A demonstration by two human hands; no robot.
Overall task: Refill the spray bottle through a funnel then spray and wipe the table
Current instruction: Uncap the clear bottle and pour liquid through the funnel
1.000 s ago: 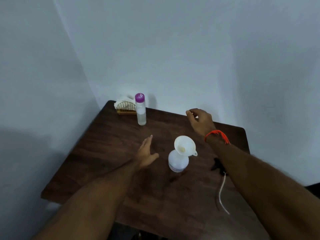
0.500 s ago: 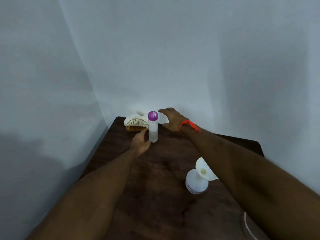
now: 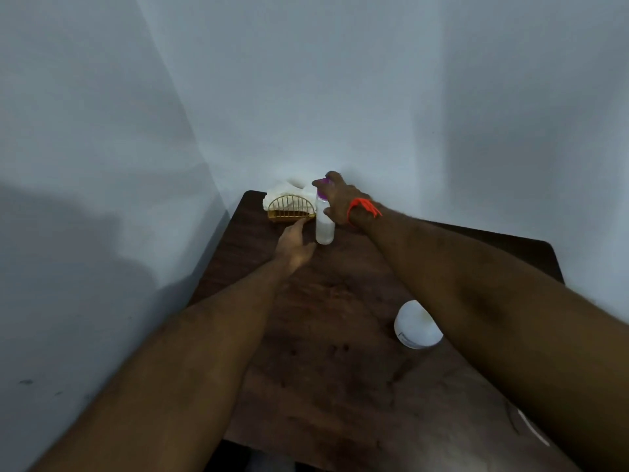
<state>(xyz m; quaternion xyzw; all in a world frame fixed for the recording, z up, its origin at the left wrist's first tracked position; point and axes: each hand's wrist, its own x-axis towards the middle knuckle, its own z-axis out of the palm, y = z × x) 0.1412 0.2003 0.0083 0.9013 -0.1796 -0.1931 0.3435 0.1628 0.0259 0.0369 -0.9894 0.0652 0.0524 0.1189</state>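
dark brown wooden table (image 3: pixel 340 352) fills the lower middle, pushed into a corner of pale grey walls. at about four o'clock on its top stands the white round-bodied plastic spray bottle (image 3: pixel 418 330), its neck and whatever sits in it hidden behind the right forearm; cannot tell from here whether a funnel is seated there. far at twelve o'clock, touching nothing but the tabletop, stands the slim clear plastic refill bottle with a purple cap (image 3: pixel 324 223), upright, milky liquid inside. just beside it at eleven o'clock, a small gold wire holder (image 3: pixel 289 209) stuffed with white cloth or tissue (image 3: pixel 286 192).

right hand (image 3: pixel 338 202), orange thread at the wrist, curled over the cap and upper part of the refill bottle, fingers wrapped round the top, thumb against the side: a closed grasp by the look of it, though how firm is unclear. left hand (image 3: pixel 295 245) open and loose, holding nothing, fingertips near the holder and just beside the bottle's base at seven o'clock.

step in hand, likely: fetching the refill bottle for pouring. better to grip lower on the body rather than by the cap alone, since a cap hold could twist loose or let the bottle swing. steady the base with the left hand while lifting straight up, clear of the wire holder. carry upright toward four o'clock and uncap only once close to the spray bottle.
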